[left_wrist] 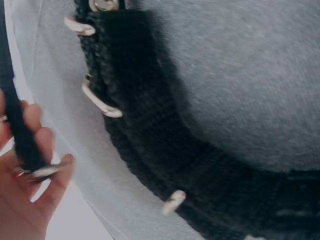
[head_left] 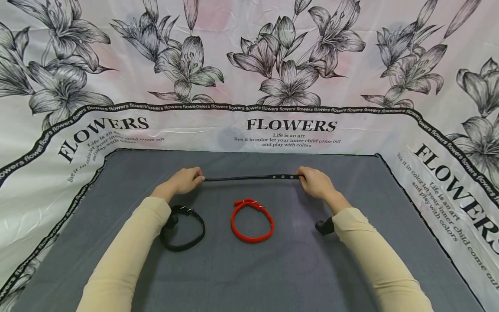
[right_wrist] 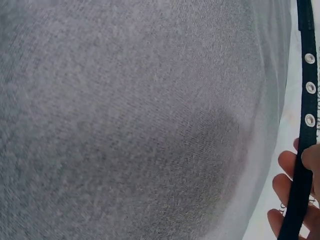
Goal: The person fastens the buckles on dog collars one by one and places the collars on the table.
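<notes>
A black collar [head_left: 249, 177] is stretched out straight and level across the far part of the table. My left hand [head_left: 180, 182] pinches its left end, where a metal buckle [left_wrist: 44, 172] shows in the left wrist view. At the other end, the thumb and fingers of my right hand [head_left: 316, 183] grip the strap near its metal-rimmed holes [right_wrist: 310, 87]. Below the left hand lies a second black collar [head_left: 182, 248], closed into a ring, partly hidden by the left sleeve and wrist camera. A red collar [head_left: 252, 239], also fastened in a loop, rests between my arms.
Grey cloth [head_left: 249, 281] covers the table. A white cloth with printed flowers and lettering [head_left: 291, 125] rises behind it and runs along the sides. A dark wrist camera [head_left: 325, 226] sits by the right sleeve cuff.
</notes>
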A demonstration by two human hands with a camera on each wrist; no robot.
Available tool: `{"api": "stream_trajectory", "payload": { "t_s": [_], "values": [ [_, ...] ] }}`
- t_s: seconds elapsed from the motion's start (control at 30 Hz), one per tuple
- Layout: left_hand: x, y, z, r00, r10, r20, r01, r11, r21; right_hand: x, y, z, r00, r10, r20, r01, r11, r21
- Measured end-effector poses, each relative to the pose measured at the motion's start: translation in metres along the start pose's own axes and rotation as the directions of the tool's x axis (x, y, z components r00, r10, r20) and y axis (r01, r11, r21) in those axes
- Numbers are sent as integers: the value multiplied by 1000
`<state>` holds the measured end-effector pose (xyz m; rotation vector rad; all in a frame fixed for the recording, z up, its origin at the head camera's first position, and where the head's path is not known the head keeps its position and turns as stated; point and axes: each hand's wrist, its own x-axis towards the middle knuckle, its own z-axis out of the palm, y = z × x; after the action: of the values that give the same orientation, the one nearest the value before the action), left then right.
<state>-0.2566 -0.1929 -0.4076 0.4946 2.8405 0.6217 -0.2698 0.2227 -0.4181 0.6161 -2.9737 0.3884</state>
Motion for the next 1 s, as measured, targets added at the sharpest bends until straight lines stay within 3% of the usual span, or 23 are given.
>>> {"api": "stream_trajectory", "payload": {
  "t_s": [0.17, 0.4, 0.57, 0.73, 0.8, 0.87, 0.93, 1.0],
  "values": [
    [-3, -2, -2, 993, -16, -121, 17, 1000, 5, -1, 1, -2, 998, 38, -43, -39, 999, -16],
    [-7, -5, -6, 991, -13, -130, 4, 998, -65, -3, 1, -7, 990, 90, -104, -93, 996, -20],
    [-11, -5, -9, 992, -52, -115, 33, 986, -161, -4, 4, -14, 990, 127, -65, -126, 992, 19],
    [-13, 1, -12, 984, -87, -156, 48, 969, -241, -5, 3, -24, 990, 144, 10, -144, 977, 157],
    [-14, 4, -14, 979, -96, -179, 44, 961, -272, -5, 1, -28, 989, 140, 51, -148, 961, 232],
    [-14, 7, -16, 974, -108, -199, 42, 950, -309, -4, 0, -32, 984, 147, 102, -173, 926, 336],
    [-14, 10, -19, 970, -122, -210, 44, 938, -344, -4, -1, -35, 973, 160, 164, -218, 869, 445],
    [-14, 13, -21, 967, -137, -214, 44, 921, -388, -4, -2, -39, 959, 173, 224, -270, 792, 548]
  ]
}}
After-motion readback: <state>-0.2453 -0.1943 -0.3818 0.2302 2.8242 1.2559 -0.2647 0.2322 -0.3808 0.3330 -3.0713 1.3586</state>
